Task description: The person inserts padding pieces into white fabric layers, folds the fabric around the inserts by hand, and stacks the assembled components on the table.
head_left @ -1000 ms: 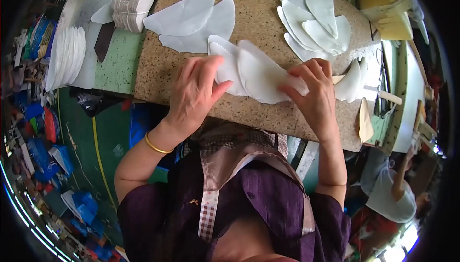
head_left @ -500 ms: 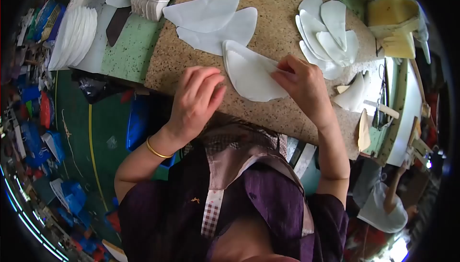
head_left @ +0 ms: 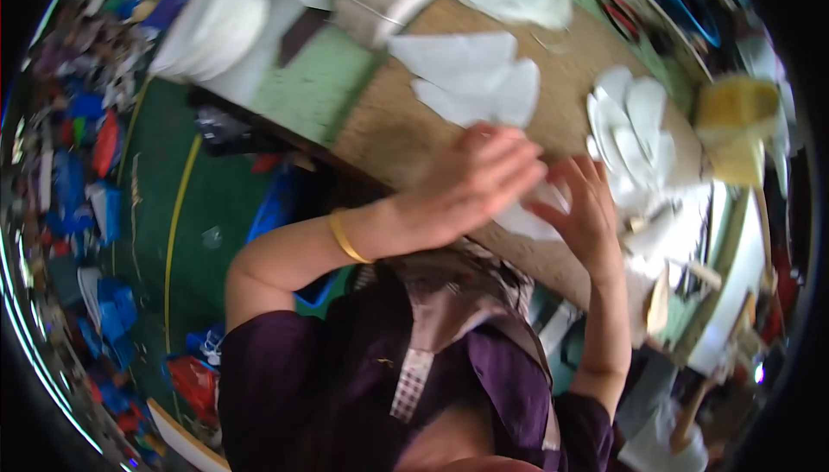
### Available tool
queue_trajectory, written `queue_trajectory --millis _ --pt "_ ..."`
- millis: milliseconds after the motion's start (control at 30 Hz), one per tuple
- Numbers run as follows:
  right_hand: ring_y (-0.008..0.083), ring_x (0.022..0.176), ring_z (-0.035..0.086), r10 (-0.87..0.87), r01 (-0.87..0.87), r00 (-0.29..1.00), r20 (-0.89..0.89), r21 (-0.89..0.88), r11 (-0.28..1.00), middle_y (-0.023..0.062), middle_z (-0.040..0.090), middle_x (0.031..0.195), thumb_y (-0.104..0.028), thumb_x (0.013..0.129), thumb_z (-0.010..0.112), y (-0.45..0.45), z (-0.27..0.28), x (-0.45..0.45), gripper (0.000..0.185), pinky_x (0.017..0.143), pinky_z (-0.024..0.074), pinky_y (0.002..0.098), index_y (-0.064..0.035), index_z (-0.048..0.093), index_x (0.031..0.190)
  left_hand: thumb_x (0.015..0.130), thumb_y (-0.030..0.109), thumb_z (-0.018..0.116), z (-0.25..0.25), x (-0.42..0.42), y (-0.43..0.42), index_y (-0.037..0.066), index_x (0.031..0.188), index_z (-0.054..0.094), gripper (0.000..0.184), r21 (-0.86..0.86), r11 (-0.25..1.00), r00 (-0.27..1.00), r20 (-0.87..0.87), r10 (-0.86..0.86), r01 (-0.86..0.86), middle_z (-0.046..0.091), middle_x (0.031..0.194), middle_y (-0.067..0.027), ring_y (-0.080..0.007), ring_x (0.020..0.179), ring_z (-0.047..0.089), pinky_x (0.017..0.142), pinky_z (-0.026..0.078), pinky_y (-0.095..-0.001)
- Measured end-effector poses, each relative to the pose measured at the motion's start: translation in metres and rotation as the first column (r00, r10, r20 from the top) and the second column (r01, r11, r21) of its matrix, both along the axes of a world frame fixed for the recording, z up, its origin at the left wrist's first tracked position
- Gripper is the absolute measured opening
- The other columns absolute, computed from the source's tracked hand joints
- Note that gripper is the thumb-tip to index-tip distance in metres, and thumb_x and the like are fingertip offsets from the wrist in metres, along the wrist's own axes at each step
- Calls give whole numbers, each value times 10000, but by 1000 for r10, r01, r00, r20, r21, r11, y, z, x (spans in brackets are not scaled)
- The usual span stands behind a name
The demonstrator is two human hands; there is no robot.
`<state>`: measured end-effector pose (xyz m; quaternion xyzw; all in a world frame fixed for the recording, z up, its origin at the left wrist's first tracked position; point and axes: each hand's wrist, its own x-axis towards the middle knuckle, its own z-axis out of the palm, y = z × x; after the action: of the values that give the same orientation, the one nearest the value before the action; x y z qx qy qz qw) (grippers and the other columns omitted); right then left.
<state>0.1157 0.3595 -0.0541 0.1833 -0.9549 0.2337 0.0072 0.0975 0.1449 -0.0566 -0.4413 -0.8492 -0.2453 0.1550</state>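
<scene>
My left hand [head_left: 475, 183], blurred by motion, stretches its fingers across the front of the table towards my right hand. No object shows in it. My right hand [head_left: 585, 210] is curved beside it, thumb and forefinger apart in a C shape, and its fingertips are close to the left ones. Beneath both hands lies a thin white rounded piece [head_left: 528, 223], mostly covered by them; whether the fingers touch it is hard to see. Just beyond the left hand are white overlapping cut pieces [head_left: 466, 70]. A fanned group of white pieces [head_left: 635, 131] rests past the right hand.
The speckled brown board [head_left: 380, 139] carries the pieces. At far left are a white stack [head_left: 224, 31] and a tied bundle [head_left: 380, 1]. A yellowish container [head_left: 738, 118] stands at right, near a small hammer-like tool [head_left: 695, 273]. Another person [head_left: 665, 437] is lower right.
My left hand has swung right, over the white piece and close to my right hand. The right thumb and forefinger have come apart. The whole view has tilted and shifted.
</scene>
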Motion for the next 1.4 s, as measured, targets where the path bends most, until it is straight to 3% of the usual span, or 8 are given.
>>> queue_trajectory --millis 200,433,633,800,1033,1133,1267,1400 --pt "163 719 553 -188 261 928 322 -200 944 51 567 818 -17 644 784 -13 8 16 484 626 475 275 -46 510 1042 845 118 502 -20 -20 28 27 1084 623 283 -32 999 984 -174 -37 32 598 1121 -102 -246 1200 456 1127 172 -486" --pt "153 746 578 -209 236 971 119 -311 921 55 584 835 26 725 705 -4 31 30 360 665 497 287 -32 522 1029 805 110 588 34 -39 27 46 802 652 90 -125 927 882 373 -287 355 604 754 -74 -211 740 598 919 409 -453" --pt "191 974 596 -411 283 870 -270 -409 868 105 619 1068 1 856 596 14 70 23 383 823 500 346 -13 528 1232 835 176 684 82 -83 -94 35 1005 646 224 377 867 742 670 -14 -325 657 923 -48 -128 843 615 780 509 -270" --pt "229 724 656 302 -470 882 -362 -623 626 162 660 871 -85 865 591 -41 95 33 647 586 550 336 -77 278 1432 824 261 709 107 -115 -282 5 1210 535 495 479 491 621 764 175 -728 617 1106 -54 -132 993 593 866 477 -278" --pt "284 720 667 716 -530 677 -167 -786 318 164 662 868 83 701 653 -84 144 30 315 611 578 370 -125 646 938 706 223 790 55 -126 -350 43 1072 647 432 -90 388 321 411 853 -917 660 1028 -74 -190 889 615 792 470 -304" --pt "249 688 659 633 -666 632 -447 -732 147 178 650 849 73 703 651 -90 129 27 297 564 577 345 -98 620 944 767 218 750 70 -109 -308 61 1043 659 330 -33 351 323 -476 818 -936 668 1032 -60 -167 893 614 791 482 -313" --pt "258 717 673 599 -747 621 -506 -612 259 218 638 931 27 737 635 -93 127 35 328 533 575 310 -26 595 1058 825 81 635 63 -100 -208 74 1016 657 192 318 764 819 346 458 -562 654 900 -91 -228 823 612 743 485 -283" --pt "236 712 683 724 -709 623 -296 -605 362 190 664 948 -80 808 610 -106 137 40 436 569 574 287 20 536 1226 807 126 661 13 -89 -111 0 959 635 199 95 979 978 121 168 -180 632 898 -96 -243 846 599 784 488 -332"
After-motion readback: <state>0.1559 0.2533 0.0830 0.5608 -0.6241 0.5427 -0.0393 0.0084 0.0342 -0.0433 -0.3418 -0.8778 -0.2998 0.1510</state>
